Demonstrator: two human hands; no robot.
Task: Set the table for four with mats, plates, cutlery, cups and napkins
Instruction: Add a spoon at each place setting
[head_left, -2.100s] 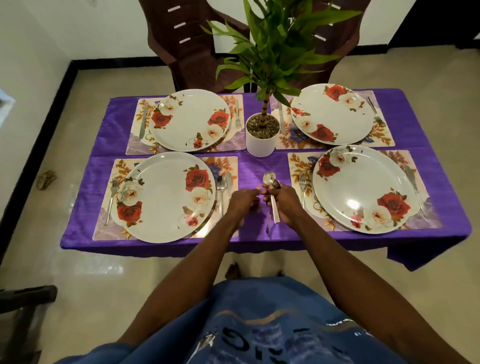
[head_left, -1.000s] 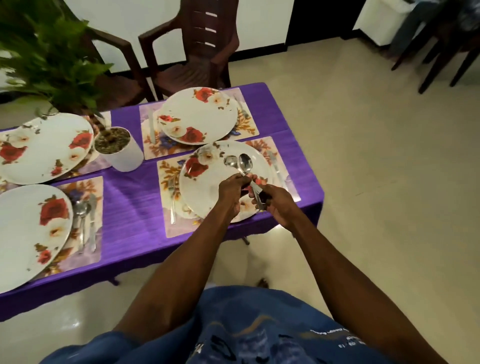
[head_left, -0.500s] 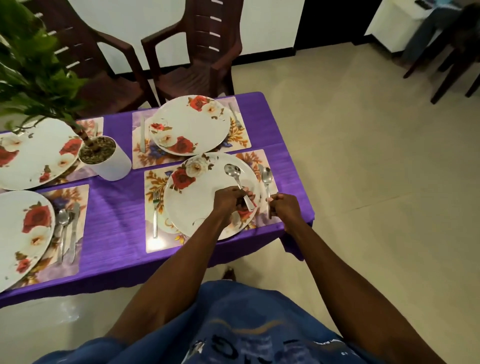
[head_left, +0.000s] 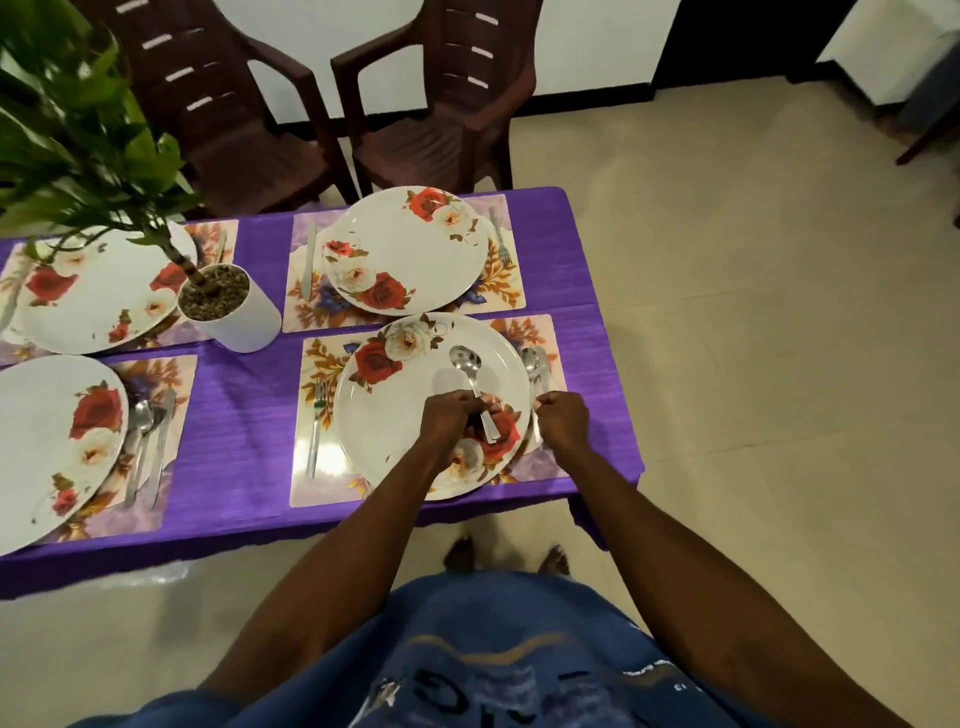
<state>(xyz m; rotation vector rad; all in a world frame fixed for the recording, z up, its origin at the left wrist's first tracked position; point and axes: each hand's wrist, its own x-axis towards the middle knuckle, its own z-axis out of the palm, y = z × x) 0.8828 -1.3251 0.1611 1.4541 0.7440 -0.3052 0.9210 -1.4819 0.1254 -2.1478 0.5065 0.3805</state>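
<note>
While the left hand (head_left: 447, 423) is gripping a spoon (head_left: 470, 382) over the plate (head_left: 395, 415), bowl pointing away, the right hand (head_left: 563, 421) is pinching another spoon's (head_left: 531, 364) handle. That one is lying on the mat (head_left: 545, 332), just beside the plate.

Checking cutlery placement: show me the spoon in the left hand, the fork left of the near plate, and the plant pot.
spoon (head_left: 465, 360), head view, on its bowl.
fork (head_left: 315, 436), head view, mid-handle.
plant pot (head_left: 244, 325), head view, on its white side wall.

Rose-patterned white plate (head_left: 395, 415), purple tablecloth (head_left: 244, 415), silver spoon (head_left: 466, 364).
</note>
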